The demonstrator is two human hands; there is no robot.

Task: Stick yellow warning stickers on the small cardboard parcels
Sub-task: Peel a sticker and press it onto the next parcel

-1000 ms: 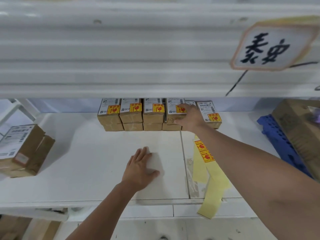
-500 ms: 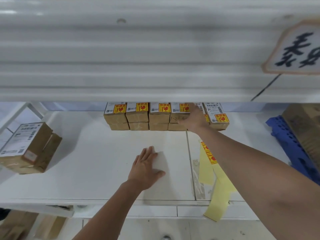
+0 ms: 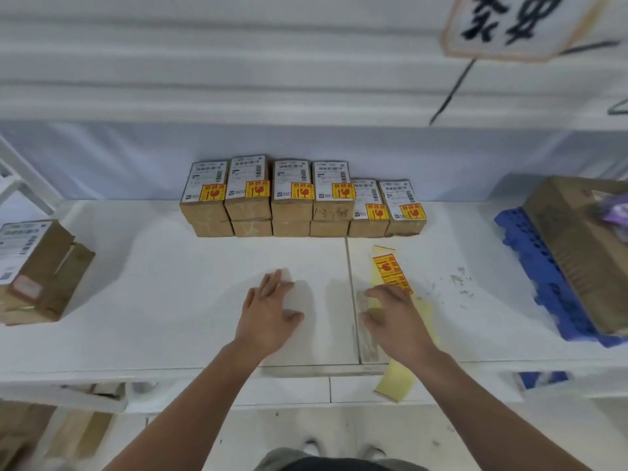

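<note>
Head view: left hand (image 3: 268, 314) is resting open on the shelf (image 3: 163, 287), right hand (image 3: 396, 322) is hovering open over the sticker strip (image 3: 390, 271); peeling a fresh sticker is likely coming next.

A big brown box (image 3: 574, 246) lies on a blue tray (image 3: 530, 266). A sign (image 3: 509, 25) hangs above the white shelf (image 3: 163, 300).
</note>
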